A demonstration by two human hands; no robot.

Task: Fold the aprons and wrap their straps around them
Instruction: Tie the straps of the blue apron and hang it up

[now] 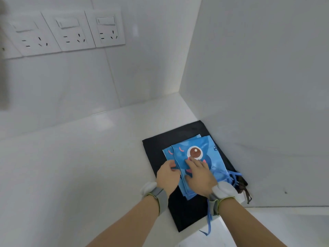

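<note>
A folded blue apron (199,150) with a big cartoon eye lies on top of a folded black apron (160,148) in the counter's right corner. My left hand (168,174) pinches the blue apron's left edge with curled fingers. My right hand (200,172) presses flat on the blue fabric just below the eye. Blue straps (233,175) trail off its right side, and another blue strap (209,220) hangs down under my right wrist. Dark straps (246,192) of the black apron lie at the right.
The white counter (80,166) stretches to the left. White walls (258,77) close in the corner behind and to the right of the aprons. Three wall sockets (71,32) are mounted at the upper left.
</note>
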